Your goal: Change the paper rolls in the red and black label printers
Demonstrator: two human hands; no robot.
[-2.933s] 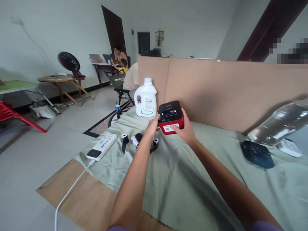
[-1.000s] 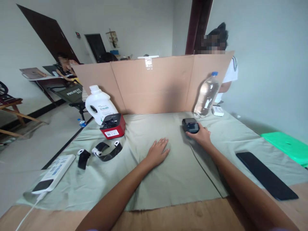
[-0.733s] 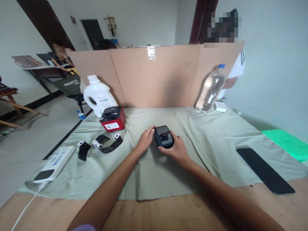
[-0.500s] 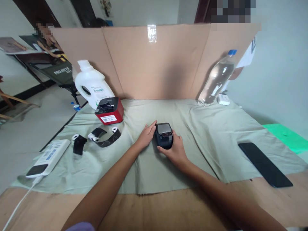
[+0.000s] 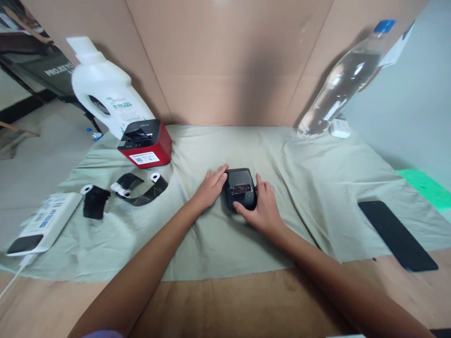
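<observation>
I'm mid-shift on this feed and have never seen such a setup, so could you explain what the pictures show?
There is no machine: these are a person's bare hands, seen from one camera worn on the head, looking forward and down. The left hand rests its fingers against one side of a black device; the right hand has its thumb at the near edge and its fingers along the other side. A green cloth covers part of the wooden table. On the left are a white jug, a red-and-black box, black strips with white ends, and a white block with a cable. On the right are a clear bottle, a small white box and a dark flat slab. Cardboard stands behind.
</observation>
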